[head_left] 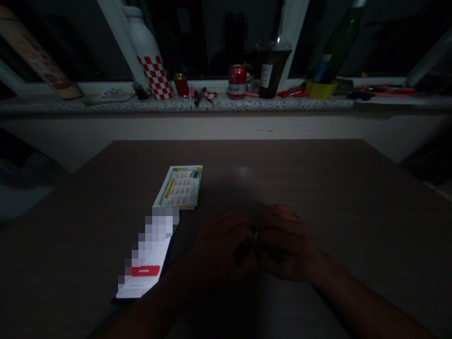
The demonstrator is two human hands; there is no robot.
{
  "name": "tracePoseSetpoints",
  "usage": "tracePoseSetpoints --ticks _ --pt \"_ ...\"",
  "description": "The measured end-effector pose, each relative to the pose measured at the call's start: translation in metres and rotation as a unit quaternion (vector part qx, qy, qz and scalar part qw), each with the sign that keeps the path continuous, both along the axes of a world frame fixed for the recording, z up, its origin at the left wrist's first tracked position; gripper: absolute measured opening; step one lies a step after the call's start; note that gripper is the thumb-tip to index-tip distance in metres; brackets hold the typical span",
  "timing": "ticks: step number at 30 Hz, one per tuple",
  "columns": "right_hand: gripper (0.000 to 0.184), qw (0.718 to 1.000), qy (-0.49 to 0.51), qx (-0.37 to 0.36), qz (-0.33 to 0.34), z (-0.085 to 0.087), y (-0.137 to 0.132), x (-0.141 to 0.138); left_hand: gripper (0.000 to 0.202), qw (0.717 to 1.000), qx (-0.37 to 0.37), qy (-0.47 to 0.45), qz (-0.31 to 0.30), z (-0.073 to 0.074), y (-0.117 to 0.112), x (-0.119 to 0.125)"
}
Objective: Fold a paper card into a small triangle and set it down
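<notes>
My left hand and my right hand are both closed and meet knuckle to knuckle low over the table. A tiny pale spot shows between them, but the dark hides what the fingers hold, if anything. Left of my left hand lies a phone with a lit screen and a red button on it; my left forearm passes beside its lower end. Just beyond the phone rests a small stack of printed cards with rows of red figures on a green-edged face.
Along the granite windowsill stand a white bottle with red checks, a red can, a dark plastic cup and a green bottle above a yellow tape roll. A tall tan tube leans at far left.
</notes>
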State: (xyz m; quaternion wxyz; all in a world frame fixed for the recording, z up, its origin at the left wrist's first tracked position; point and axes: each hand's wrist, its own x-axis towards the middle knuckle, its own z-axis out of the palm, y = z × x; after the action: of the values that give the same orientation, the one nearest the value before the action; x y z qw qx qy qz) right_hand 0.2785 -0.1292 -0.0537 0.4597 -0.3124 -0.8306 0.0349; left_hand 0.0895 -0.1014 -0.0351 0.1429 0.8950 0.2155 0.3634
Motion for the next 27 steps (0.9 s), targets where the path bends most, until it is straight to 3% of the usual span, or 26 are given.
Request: tracePoseSetpoints --ticks 17,27 --pt "0.017 0.999 0.032 0.019 -0.010 0.008 -0.001 0.011 0.015 1.000 0.006 0.027 0.004 0.007 0.008 -0.011" --pt "0.020 0.999 0.031 0.006 -0.035 0.019 0.000 0.026 0.017 0.998 0.003 0.031 0.048 0.015 0.015 -0.027"
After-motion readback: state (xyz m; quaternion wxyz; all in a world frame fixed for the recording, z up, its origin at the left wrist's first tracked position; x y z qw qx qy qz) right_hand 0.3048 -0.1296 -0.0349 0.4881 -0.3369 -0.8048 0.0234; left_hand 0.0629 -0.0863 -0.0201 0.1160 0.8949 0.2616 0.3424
